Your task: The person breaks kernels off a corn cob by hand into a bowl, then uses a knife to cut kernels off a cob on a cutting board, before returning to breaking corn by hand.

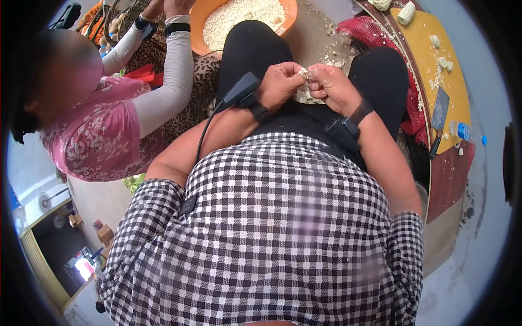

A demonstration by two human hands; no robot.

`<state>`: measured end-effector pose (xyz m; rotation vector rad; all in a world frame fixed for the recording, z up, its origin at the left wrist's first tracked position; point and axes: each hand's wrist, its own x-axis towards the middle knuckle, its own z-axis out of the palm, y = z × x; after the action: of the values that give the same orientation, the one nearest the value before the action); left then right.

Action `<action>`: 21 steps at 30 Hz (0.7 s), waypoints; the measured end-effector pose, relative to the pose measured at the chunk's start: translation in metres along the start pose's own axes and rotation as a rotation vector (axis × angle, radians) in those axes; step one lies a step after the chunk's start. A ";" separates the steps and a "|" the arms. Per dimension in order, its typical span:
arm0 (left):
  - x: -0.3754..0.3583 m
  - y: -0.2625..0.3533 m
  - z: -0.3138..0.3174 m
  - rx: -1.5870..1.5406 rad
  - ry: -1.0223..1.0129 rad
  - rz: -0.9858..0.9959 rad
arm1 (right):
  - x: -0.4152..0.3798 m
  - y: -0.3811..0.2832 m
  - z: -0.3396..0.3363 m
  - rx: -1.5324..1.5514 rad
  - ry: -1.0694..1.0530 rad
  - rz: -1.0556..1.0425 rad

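My left hand and my right hand meet above my lap, fingertips almost touching. Between them is a small whitish crumbly piece, possibly a vegetable floret; its kind is too small to make out. Thumb and forefinger of the left hand pinch it. The right hand's fingers are curled closed against its other side. Beyond my knees, an orange basin holds a heap of small whitish pieces.
At right, a yellow cutting board bears a cleaver, whitish chunks and a plastic bottle. Red mesh sacking lies beside my right knee. Another person in a pink top sits close on my left, arms raised near the basin.
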<state>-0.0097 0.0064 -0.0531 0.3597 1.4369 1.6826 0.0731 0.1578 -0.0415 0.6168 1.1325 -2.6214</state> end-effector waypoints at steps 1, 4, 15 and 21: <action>-0.002 0.002 0.002 0.020 0.013 0.012 | -0.001 0.001 0.000 0.016 -0.004 -0.010; -0.003 0.009 0.002 -0.047 0.022 -0.035 | -0.001 0.001 0.002 -0.032 0.016 -0.074; -0.007 0.017 0.003 -0.036 -0.012 -0.116 | -0.006 0.001 0.006 -0.262 0.066 -0.177; -0.004 0.012 0.008 0.128 -0.008 0.045 | -0.006 0.003 -0.001 0.025 0.015 -0.055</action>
<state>-0.0073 0.0089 -0.0387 0.4720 1.5447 1.6266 0.0799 0.1563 -0.0409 0.6197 1.1383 -2.6850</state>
